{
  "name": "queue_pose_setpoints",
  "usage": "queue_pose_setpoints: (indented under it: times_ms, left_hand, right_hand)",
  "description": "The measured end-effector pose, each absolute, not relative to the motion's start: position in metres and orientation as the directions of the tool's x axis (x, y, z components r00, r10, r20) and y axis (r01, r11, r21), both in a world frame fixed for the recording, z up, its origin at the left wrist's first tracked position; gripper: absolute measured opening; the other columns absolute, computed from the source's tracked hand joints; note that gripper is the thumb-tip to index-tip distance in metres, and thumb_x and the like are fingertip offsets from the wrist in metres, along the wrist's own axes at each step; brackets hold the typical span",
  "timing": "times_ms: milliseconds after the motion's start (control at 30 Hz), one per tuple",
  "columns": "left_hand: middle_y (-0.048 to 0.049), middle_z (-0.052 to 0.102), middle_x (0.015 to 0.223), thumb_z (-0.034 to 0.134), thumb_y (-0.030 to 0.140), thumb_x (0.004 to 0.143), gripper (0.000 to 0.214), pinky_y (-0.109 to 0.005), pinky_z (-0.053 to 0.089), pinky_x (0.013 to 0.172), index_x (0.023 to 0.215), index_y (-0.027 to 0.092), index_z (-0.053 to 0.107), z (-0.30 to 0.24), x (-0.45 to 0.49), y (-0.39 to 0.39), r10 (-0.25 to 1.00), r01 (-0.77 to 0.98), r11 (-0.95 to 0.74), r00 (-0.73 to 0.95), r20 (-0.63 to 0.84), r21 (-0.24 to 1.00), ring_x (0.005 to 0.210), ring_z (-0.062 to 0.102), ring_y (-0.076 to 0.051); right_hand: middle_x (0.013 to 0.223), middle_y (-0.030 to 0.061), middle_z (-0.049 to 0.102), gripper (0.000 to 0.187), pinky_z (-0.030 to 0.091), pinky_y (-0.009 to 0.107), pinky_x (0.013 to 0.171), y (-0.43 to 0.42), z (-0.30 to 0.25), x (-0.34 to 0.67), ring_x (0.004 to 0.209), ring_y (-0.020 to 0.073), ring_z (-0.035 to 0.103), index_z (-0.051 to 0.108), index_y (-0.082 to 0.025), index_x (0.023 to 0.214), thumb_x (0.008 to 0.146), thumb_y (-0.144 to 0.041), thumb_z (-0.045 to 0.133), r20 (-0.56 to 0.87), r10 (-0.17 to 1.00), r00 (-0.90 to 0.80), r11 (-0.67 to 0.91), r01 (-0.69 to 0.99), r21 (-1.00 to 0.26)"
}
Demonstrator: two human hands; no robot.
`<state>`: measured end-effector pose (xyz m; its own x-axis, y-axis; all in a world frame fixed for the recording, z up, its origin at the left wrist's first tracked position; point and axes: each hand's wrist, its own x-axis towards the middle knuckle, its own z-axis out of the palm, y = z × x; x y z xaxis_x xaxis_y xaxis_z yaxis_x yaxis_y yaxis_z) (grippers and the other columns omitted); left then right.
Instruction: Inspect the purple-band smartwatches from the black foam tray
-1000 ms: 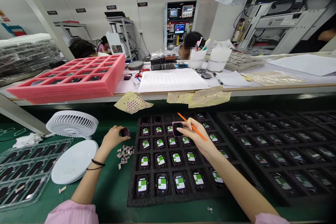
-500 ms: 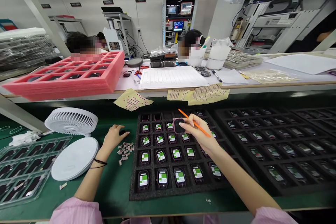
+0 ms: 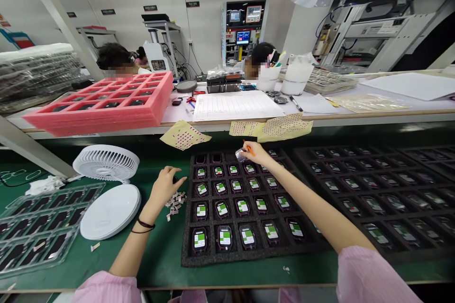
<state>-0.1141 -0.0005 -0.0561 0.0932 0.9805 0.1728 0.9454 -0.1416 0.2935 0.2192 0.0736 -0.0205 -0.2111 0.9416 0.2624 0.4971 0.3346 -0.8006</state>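
While the right hand (image 3: 254, 153) reaches over the far edge of the black foam tray (image 3: 227, 257), its grip is shut on a small clear glinting piece (image 3: 241, 155), and the tip of an orange pen (image 3: 250, 150) shows just beside it. That piece sits above the tray's 12 o'clock edge, close to the top rows of smartwatches (image 3: 224, 237), which stand one to a cell with green-and-white labels on their screens.

At the tray's 9 o'clock, the left hand (image 3: 167, 187) hovers half-curled, its grip partly closed around a small dark item (image 3: 175, 180); whether it has hold of that item, I cannot tell. Just below that hand lies a little heap of label scraps (image 3: 175, 203) on the green mat (image 3: 156, 258), and two thin dark bands (image 3: 144, 226) circle the left wrist.

Farther out at 9 o'clock are a white desk fan (image 3: 105, 163), its round white base (image 3: 110, 211) and a clear plastic tray (image 3: 39, 229). A second black foam tray (image 3: 373, 194) fills 3 o'clock. Across the desk at 11 o'clock sits a pink foam tray (image 3: 99, 109), while a ruled paper form (image 3: 238, 106) lies at 12 o'clock
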Motion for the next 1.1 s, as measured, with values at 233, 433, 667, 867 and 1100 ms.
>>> queue_pose_setpoints:
  times_ms: [233,433,667,867,1100]
  left_hand:
    - [-0.0089,0.058,0.107,0.053,0.037,0.086,0.029,-0.038,0.05,0.086,0.108,0.019,0.061,-0.043,-0.072,-0.011,0.954,0.91,-0.275,0.217,0.208,0.31,0.104,0.056,-0.027]
    - [-0.008,0.061,0.104,0.053,0.031,0.086,0.021,-0.036,0.05,0.084,0.101,0.02,0.062,-0.047,-0.068,0.0,0.958,0.906,-0.287,0.266,0.109,0.312,0.104,0.057,-0.026]
    - [-0.0143,0.062,0.112,0.044,0.02,0.087,0.027,-0.039,0.045,0.091,0.107,0.014,0.06,-0.064,-0.059,0.03,0.963,0.933,-0.267,0.268,0.03,0.243,0.109,0.054,-0.028]
    - [-0.0137,0.061,0.118,0.058,0.025,0.078,0.04,-0.038,0.043,0.095,0.116,0.014,0.058,-0.063,-0.063,0.048,0.942,0.936,-0.291,0.316,-0.109,0.199,0.114,0.052,-0.03]
    - [-0.0102,0.064,0.105,0.071,0.027,0.06,0.046,-0.032,0.049,0.079,0.104,0.016,0.064,-0.058,-0.065,0.077,0.906,0.924,-0.297,0.352,-0.233,0.24,0.1,0.06,-0.029]
  right_hand:
    - [0.12,0.0073,0.058,0.03,0.052,0.041,0.084,0.087,-0.044,0.186,0.101,0.0231,0.06,0.057,-0.017,0.117,0.091,-0.033,0.055,0.295,0.93,-0.218,0.367,0.551,-0.749]
    - [0.12,0.0085,0.058,0.032,0.052,0.042,0.084,0.107,-0.062,0.223,0.101,0.0218,0.06,0.055,-0.017,0.119,0.091,-0.032,0.056,0.185,0.977,-0.11,0.205,0.741,-0.64]
    - [0.118,0.0128,0.058,0.032,0.05,0.042,0.087,0.112,-0.079,0.311,0.103,0.0226,0.06,0.057,-0.012,0.116,0.091,-0.031,0.056,0.07,0.976,0.208,-0.151,0.869,-0.471]
    - [0.119,0.0105,0.058,0.032,0.052,0.041,0.084,0.129,-0.093,0.332,0.101,0.0217,0.06,0.056,-0.015,0.118,0.09,-0.031,0.057,-0.026,0.967,0.254,-0.234,0.843,-0.484]
    - [0.119,0.0095,0.058,0.032,0.052,0.041,0.084,0.138,-0.098,0.341,0.101,0.0217,0.06,0.056,-0.016,0.118,0.091,-0.032,0.056,-0.129,0.965,0.228,-0.257,0.735,-0.627]
